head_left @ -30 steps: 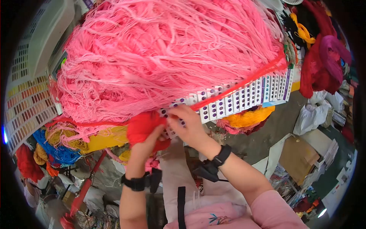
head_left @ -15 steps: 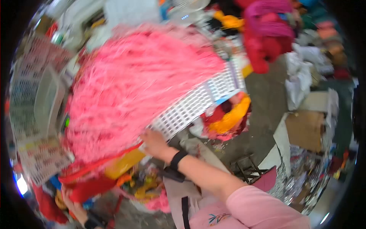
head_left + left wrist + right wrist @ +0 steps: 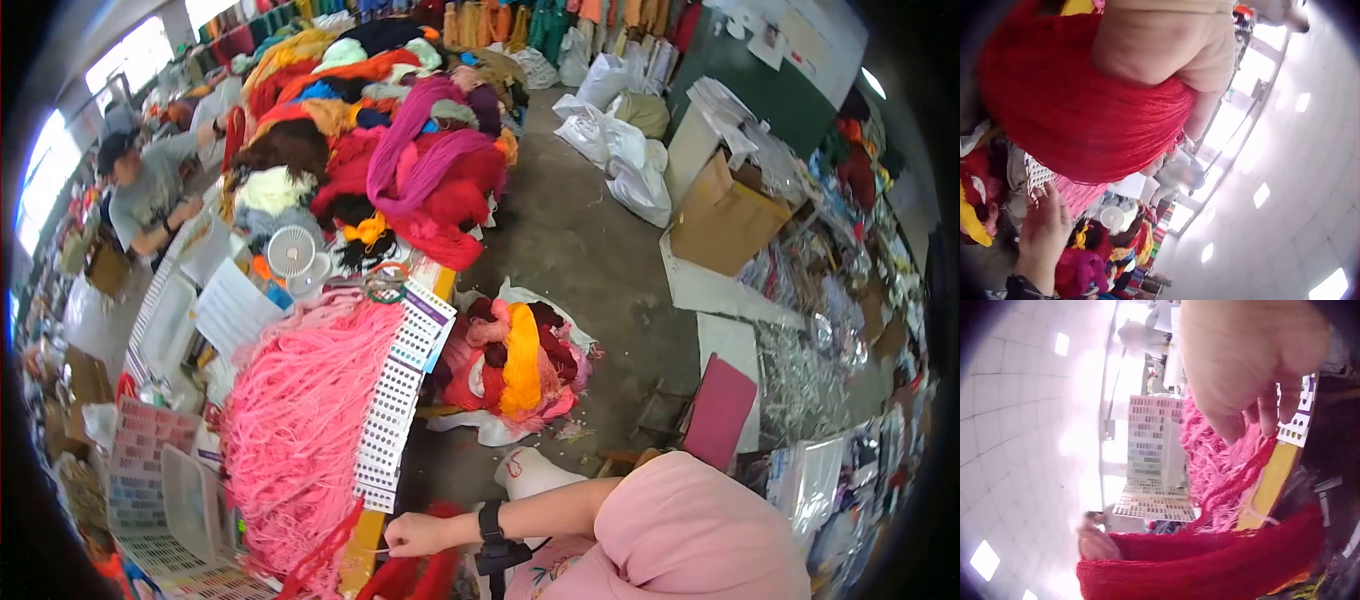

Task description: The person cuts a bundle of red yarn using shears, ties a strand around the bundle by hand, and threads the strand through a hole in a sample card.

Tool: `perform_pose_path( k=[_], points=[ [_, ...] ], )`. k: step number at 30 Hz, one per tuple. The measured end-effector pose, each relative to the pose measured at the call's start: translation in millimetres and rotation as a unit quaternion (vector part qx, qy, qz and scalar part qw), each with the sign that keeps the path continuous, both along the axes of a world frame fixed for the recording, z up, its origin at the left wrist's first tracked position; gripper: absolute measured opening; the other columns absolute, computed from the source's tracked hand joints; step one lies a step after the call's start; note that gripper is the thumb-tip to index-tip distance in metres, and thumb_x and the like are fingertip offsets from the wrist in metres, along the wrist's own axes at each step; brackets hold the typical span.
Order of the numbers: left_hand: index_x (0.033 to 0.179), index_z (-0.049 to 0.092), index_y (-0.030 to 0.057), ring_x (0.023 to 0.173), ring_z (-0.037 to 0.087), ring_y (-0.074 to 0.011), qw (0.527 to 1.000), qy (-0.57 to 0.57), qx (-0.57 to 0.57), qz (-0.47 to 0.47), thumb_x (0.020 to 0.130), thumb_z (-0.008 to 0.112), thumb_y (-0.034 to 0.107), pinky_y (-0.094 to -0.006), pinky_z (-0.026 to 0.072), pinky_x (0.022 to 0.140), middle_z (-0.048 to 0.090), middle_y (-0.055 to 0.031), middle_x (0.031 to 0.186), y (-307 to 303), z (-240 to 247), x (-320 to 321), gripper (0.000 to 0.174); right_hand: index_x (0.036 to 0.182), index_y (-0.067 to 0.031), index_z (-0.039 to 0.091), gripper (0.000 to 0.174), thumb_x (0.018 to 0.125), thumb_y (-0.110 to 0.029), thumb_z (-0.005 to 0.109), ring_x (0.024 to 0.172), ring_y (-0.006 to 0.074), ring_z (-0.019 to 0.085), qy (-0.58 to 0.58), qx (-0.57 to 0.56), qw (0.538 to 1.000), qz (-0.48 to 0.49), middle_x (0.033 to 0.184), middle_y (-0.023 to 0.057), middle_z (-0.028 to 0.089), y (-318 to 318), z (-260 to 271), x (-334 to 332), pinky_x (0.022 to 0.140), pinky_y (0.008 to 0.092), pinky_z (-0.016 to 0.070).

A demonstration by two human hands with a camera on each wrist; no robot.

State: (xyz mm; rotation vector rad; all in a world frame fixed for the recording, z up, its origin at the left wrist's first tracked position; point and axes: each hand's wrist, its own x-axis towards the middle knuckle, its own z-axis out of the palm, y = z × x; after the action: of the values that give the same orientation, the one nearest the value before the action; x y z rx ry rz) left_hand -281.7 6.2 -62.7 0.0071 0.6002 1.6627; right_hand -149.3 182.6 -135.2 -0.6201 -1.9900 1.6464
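A thick looped red skein [image 3: 1085, 106] fills much of the left wrist view, with my left hand [image 3: 1166, 50] gripping its end; the fingers curl round the strands. The skein [image 3: 1210, 569] stretches across the bottom of the right wrist view, the left fingers inside its loop. My right hand [image 3: 1254, 369] hangs above the pink yarn [image 3: 1210, 456], fingers loosely bent, tips beside a red strand [image 3: 1241, 478]; whether they touch it, I cannot tell. In the head view the right hand [image 3: 418, 535] is beside the table's yellow edge [image 3: 360, 555]; the left is out of sight.
Shade cards [image 3: 390, 420] lie along the pink yarn. Beyond are a small white fan [image 3: 291, 251] and heaped coloured skeins [image 3: 330, 130]. A bundle with yellow yarn [image 3: 522, 360] lies on the floor, near a pink seat [image 3: 720, 410]. Another person [image 3: 150, 190] is across the table.
The head view has swung, showing more of the room. My hands, together on the red yarn a second ago, have parted; the left has moved down out of the head view with the skein.
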Motion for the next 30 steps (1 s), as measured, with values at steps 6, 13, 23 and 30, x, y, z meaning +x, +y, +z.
perform_pose_path(
  k=[6,13,23,30],
  points=[
    [0.113,0.044,0.0057,0.113,0.035,-0.0251,0.998,0.018,-0.042,-0.031,0.08,0.048,0.024,-0.0518,0.0229,0.093,0.044,-0.0091,0.118,45,39,60,0.038,0.063,0.0,0.054,0.014,0.07,-0.011,0.054,0.045,0.0141,0.051,0.112,-0.32,0.938,0.073,0.054,0.0062,0.054,-2,80,26,0.038,0.0262,0.0395],
    [0.12,0.033,0.0001,0.108,0.039,-0.0274,0.88,0.467,-0.071,-0.041,0.078,0.05,0.017,-0.0414,0.0364,0.087,0.037,-0.0162,0.12,101,70,133,0.048,0.056,-0.0003,0.05,0.015,0.069,-0.006,0.049,0.039,0.0085,0.048,0.084,-0.257,0.96,0.074,0.053,0.0041,0.051,33,99,90,0.033,0.0217,0.037],
    [0.118,0.034,-0.0035,0.105,0.043,-0.0254,0.894,0.44,0.018,-0.08,0.082,0.04,0.026,-0.0374,0.0353,0.089,0.04,-0.0155,0.118,163,61,174,0.047,0.064,0.004,0.056,0.012,0.067,-0.007,0.054,0.04,0.0108,0.051,0.124,-0.243,0.958,-0.091,0.056,0.0077,0.055,61,125,159,0.038,0.0242,0.04],
    [0.114,0.038,-0.0032,0.102,0.045,-0.0238,0.976,0.155,-0.04,-0.148,0.082,0.041,0.025,-0.0346,0.0347,0.089,0.044,-0.0153,0.112,179,103,201,0.043,0.075,0.0045,0.057,0.012,0.074,-0.006,0.052,0.05,0.0069,0.05,0.096,-0.276,0.955,-0.054,0.089,0.0044,0.056,69,127,176,0.045,0.0199,0.0414]
  ],
)
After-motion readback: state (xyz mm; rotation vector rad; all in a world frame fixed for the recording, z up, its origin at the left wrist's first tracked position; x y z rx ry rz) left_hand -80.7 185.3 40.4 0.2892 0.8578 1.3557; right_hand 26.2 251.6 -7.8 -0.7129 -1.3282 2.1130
